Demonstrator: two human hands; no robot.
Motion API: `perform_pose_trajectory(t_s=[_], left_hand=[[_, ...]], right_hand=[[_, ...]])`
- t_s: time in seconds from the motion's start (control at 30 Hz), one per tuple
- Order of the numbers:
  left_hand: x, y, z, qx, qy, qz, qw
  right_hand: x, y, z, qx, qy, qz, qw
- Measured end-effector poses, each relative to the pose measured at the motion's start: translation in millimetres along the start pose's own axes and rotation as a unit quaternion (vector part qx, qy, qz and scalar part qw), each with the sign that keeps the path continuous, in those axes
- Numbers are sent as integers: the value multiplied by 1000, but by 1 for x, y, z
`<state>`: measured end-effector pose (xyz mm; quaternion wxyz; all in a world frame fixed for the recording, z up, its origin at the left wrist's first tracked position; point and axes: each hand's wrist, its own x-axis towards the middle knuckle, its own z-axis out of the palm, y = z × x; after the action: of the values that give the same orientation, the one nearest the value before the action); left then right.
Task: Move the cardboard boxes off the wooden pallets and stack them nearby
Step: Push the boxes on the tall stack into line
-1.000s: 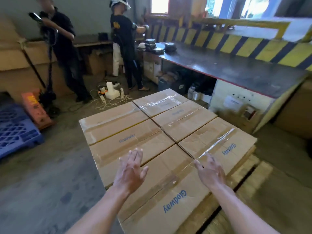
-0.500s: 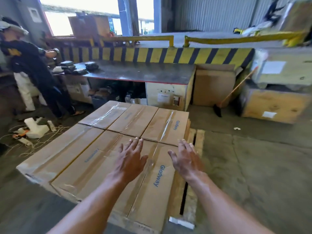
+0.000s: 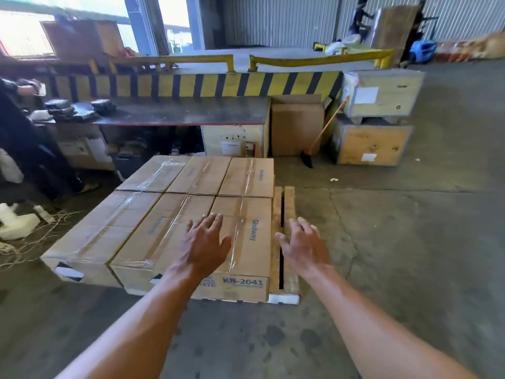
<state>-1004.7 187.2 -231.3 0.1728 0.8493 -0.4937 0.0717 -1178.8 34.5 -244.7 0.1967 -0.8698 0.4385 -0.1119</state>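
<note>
Several taped cardboard boxes printed "Glodway" lie flat in one layer on a wooden pallet (image 3: 289,214). The near right box (image 3: 246,258) carries the label "KB-2041" on its front face. My left hand (image 3: 206,244) is stretched out over that box's top with straight, spread fingers. My right hand (image 3: 303,246) hovers open beside the box's right edge, over the bare pallet slats. Neither hand holds anything. Whether the left hand touches the box I cannot tell.
A dark workbench (image 3: 177,113) stands behind the pallet, a person (image 3: 24,149) at its left end. A broom (image 3: 314,149) leans beside a brown carton (image 3: 296,127). Two stacked wooden crates (image 3: 374,119) are at right. White foam scraps (image 3: 16,225) lie at left. Bare concrete floor (image 3: 410,242) spreads to the right.
My view has swung round the pallet to its short end, showing the box's labelled front. Both hands stay stretched out; the right hand now hangs past the box's right edge.
</note>
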Motion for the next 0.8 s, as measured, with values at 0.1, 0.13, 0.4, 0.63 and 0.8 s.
perform_pose_trajectory(t_s=[0.1,0.13,0.4,0.63,0.8], left_hand=[[-20,-26,-19,-19,39,25,999],[-26,-36,-24,-22,44,36,998],[-96,-127,-31,-54,35,70,995],[-120,-146,26,-69,-21,63,995],[-125,-139,117,-37,-30,81,996]], right_hand=[[-31,-25,4,-3,32,3,999],[-41,-35,7,-2,45,4,999],[-116,-119,50,-39,48,46,997],[-108,-133,81,-84,42,37,995],[-52,-118,126,-49,52,9,997]])
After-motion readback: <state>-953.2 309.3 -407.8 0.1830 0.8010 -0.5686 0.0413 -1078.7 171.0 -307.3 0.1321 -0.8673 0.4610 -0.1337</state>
